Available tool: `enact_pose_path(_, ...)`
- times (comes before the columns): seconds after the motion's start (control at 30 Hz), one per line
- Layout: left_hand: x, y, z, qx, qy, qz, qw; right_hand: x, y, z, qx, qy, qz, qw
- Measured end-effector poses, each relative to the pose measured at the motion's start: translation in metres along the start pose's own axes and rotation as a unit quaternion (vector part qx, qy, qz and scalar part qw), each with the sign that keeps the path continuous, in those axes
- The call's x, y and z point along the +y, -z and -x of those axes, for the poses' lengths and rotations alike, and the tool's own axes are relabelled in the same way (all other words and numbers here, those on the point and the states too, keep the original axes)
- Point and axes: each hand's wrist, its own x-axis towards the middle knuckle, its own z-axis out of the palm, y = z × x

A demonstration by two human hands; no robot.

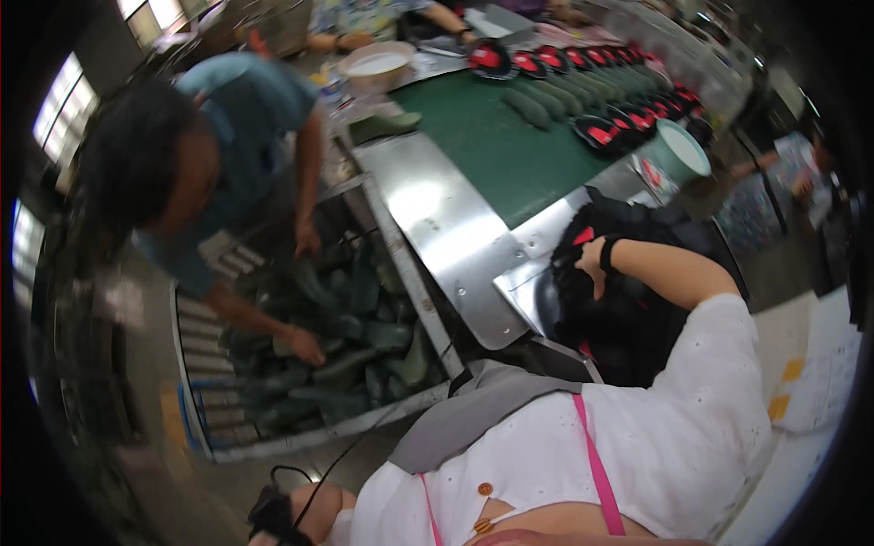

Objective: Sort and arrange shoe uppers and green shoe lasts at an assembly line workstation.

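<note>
Black pile (637, 314) under our right hand (594, 266), fingers apart, our left hand (263, 539) edge-cropped, state we cannot tell, co-worker (246, 100) bent over crate (328, 429) of green forms (344, 370), table (455, 150) beyond.

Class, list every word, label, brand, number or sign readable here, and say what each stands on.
None can be read.
Papers at the right: marks too small and blurred.
Red-patched black pieces on the green tabletop: any lettering too blurred.
Black pile by the right hand: no legible marks.

Left forearm (320, 512) cut off below
</note>
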Motion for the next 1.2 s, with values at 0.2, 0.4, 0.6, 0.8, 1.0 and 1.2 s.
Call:
enact_pose_path(0.2,-0.003,0.032,0.005,-0.114,0.205,0.044,0.971,-0.023,0.025,0.009,0.079,0.019,0.016,0.997)
enact_pose_path(0.4,-0.012,0.029,0.022,-0.088,0.447,0.19,0.87,-0.121,0.082,0.036,0.341,0.202,-0.109,0.912)
enact_pose_path(0.6,-0.053,-0.014,0.079,-0.094,0.586,0.357,0.721,-0.293,0.131,0.046,0.501,0.565,-0.274,0.595)
enact_pose_path(0.8,-0.079,-0.043,0.101,-0.103,0.631,0.535,0.552,-0.319,0.12,0.078,0.325,0.513,-0.379,0.698)
enact_pose_path(1.0,-0.046,-0.066,0.119,-0.145,0.587,0.628,0.49,-0.313,0.086,0.099,0.502,0.422,-0.61,0.445)
enact_pose_path(1.2,-0.015,-0.068,0.101,-0.224,0.565,0.694,0.387,-0.367,0.055,0.114,0.495,0.473,-0.567,0.459)
